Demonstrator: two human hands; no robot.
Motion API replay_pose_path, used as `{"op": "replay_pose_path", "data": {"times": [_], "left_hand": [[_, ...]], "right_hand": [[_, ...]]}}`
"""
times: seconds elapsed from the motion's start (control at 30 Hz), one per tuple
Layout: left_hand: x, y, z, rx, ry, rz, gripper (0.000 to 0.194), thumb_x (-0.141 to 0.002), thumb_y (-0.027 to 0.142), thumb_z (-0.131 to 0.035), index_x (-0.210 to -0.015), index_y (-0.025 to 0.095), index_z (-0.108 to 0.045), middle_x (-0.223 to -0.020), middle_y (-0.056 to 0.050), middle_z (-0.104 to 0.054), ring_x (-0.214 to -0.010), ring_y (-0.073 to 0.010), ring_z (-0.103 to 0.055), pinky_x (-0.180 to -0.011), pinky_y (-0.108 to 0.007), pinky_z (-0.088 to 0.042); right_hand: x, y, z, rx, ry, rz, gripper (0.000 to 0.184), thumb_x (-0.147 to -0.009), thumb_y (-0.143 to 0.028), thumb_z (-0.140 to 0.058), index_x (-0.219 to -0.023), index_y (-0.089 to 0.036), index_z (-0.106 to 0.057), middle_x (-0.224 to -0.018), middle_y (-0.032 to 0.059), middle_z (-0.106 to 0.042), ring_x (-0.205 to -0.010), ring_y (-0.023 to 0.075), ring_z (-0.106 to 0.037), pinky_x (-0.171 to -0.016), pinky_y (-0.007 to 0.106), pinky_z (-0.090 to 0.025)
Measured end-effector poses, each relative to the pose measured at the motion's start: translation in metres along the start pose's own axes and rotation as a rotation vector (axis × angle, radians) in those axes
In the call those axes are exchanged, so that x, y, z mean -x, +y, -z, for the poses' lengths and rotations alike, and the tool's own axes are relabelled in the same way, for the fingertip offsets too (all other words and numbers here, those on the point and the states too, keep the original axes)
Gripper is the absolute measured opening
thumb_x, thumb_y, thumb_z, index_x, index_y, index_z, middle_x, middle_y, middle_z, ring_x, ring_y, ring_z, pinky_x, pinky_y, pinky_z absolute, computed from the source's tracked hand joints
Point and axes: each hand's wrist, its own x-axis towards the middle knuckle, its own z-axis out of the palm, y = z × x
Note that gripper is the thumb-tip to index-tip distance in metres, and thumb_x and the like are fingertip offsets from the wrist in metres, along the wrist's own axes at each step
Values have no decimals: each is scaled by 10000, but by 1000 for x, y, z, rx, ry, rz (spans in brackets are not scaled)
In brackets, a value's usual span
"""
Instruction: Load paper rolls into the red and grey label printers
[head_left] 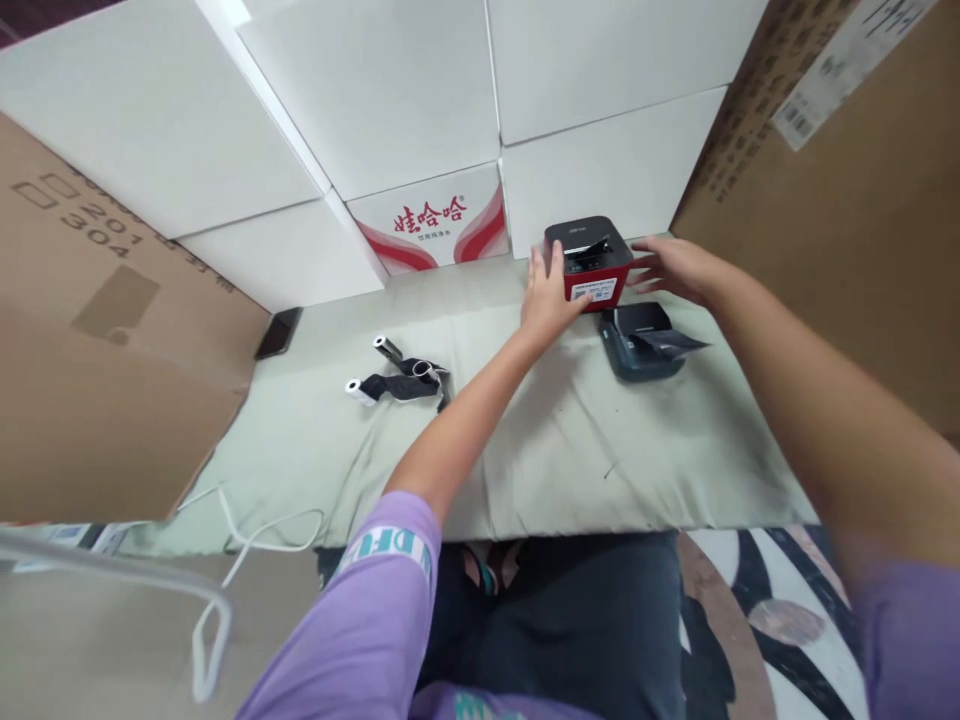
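Observation:
A small red-and-black label printer point(586, 236) stands at the back of the cloth, against the white boxes, with a dark strip sticking out of its top slot. My left hand point(546, 295) grips its front left corner, fingers along the side and thumb across the front near a white label. On the other side, my right hand point(675, 268) has its fingers stretched out at the printer's right edge; whether they press on it I cannot tell. Just in front lies a second, dark label printer point(641, 345) with a black strip coming out.
Small rolls with black ribbon point(401, 385) lie left of my left forearm. A phone point(279, 333) rests by the left cardboard box point(112, 350). Another tall cardboard box point(847, 230) borders the right. White boxes point(397, 90) form the back wall. A white cable point(281, 530) loops at front left.

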Motion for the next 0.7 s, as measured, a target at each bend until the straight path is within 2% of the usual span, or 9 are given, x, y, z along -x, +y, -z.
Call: {"op": "replay_pose_path", "data": {"times": [0.07, 0.13, 0.2, 0.23, 0.33, 0.4, 0.5, 0.6, 0.7], "left_hand": [[37, 11, -5, 16, 35, -13, 834, -998, 427, -644, -1677, 160, -240, -1789, -188, -133, -1678, -308, -83, -1342, -506, -211], [72, 19, -17, 72, -101, -6, 785, -1047, 511, -520, -1680, 157, -219, -1758, -194, -253, -1658, -292, -206, -1339, -488, -250], [95, 24, -34, 77, -316, -41, 933, -977, 580, -618, -1691, 175, -176, -1750, -196, -265, -1644, -320, -249, -1340, -530, -243], [101, 24, -41, 66, -375, -65, 1021, -928, 583, -687, -1696, 173, -154, -1755, -200, -238, -1643, -332, -247, -1342, -543, -235], [104, 22, -49, 56, -368, -84, 1095, -864, 496, -782, -1698, 153, -162, -1756, -203, -228, -1619, -346, -311, -1318, -509, -316], [106, 16, -35, 71, -300, -67, 1014, -889, 453, -768, -1686, 145, -223, -1733, -196, -305, -1581, -337, -396, -1276, -468, -399], [127, 1, 11, 54, -196, -72, 924, -911, 470, -754, -1667, 188, -303, -1706, -159, -385, -1568, -318, -423, -1283, -467, -396], [169, -19, 59, 0, -92, -32, 938, -909, 501, -752, -1669, 189, -300, -1684, -169, -422, -1558, -317, -438, -1290, -484, -385], [213, -39, 84, -20, -28, 37, 967, -911, 482, -754, -1683, 176, -258, -1659, -186, -460, -1540, -318, -469, -1266, -490, -419]], "right_hand": [[24, 19, 9, -94, 98, -33, 380, -1115, -358, -354, -1170, -94, -622, -1240, 208, -713, -791, 107, -658, -827, 295, -481], [49, 41, 10, -195, 174, -119, 402, -1112, -359, -347, -1060, -118, -665, -1238, 229, -725, -883, 142, -689, -846, 291, -481], [71, 60, 3, -313, 228, -129, 426, -1096, -384, -335, -999, -161, -684, -1193, 206, -753, -949, 195, -721, -867, 311, -509], [79, 66, -3, -358, 259, -104, 425, -1087, -387, -327, -998, -179, -687, -1174, 191, -764, -984, 218, -732, -884, 324, -524], [97, 73, -27, -445, 329, -30, 448, -1069, -406, -283, -1069, -205, -684, -1192, 170, -771, -1088, 269, -737, -925, 366, -563], [104, 67, -48, -465, 325, 0, 470, -1062, -428, -267, -1126, -209, -678, -1267, 164, -754, -1160, 277, -722, -958, 375, -572], [114, 53, -89, -476, 212, 98, 496, -1034, -517, -313, -1179, -221, -684, -1311, 127, -742, -1241, 266, -693, -1035, 376, -559], [130, 44, -136, -402, 71, 222, 621, -958, -725, -382, -1199, -250, -702, -1205, 86, -772, -1223, 276, -699, -1035, 411, -570], [148, 49, -175, -269, 5, 264, 764, -871, -877, -395, -1226, -276, -707, -1144, 63, -777, -1184, 290, -709, -976, 422, -594]]}}
